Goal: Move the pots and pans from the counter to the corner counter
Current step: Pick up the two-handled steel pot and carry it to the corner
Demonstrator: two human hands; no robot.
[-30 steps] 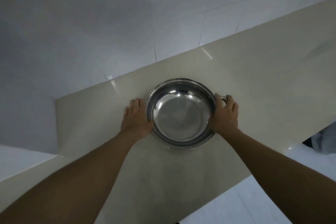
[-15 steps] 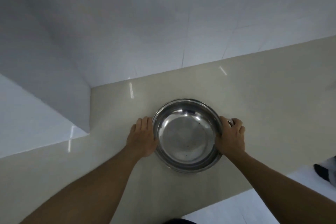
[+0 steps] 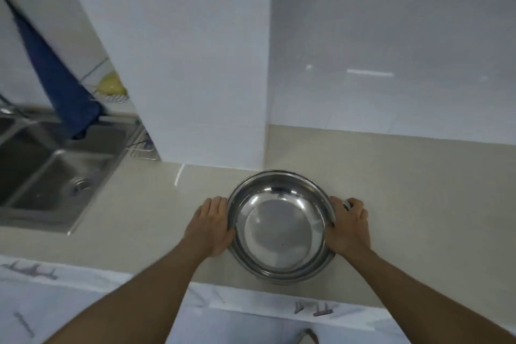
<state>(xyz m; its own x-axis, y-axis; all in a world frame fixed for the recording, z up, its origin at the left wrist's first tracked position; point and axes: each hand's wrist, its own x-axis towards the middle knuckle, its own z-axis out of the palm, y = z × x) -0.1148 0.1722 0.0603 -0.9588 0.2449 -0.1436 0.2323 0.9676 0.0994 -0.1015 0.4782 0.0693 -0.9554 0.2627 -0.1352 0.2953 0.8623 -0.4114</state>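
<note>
Person's standing at the beige counter (image 3: 418, 190), holding a steel pan (image 3: 280, 227) btwn both hands, one on each side. Left hand (image 3: 209, 226) is gripping the rim w/ thumb on the edge. Right hand (image 3: 347, 227) is curling round the small side handle. Pan's sitting upright near the front edge, just in front of the white pillar (image 3: 201, 64); can't tell if it's touching down. Steel sink (image 3: 55, 170) is lying well off to the left, w/ a blue cloth (image 3: 61, 84) hanging over it.
</note>
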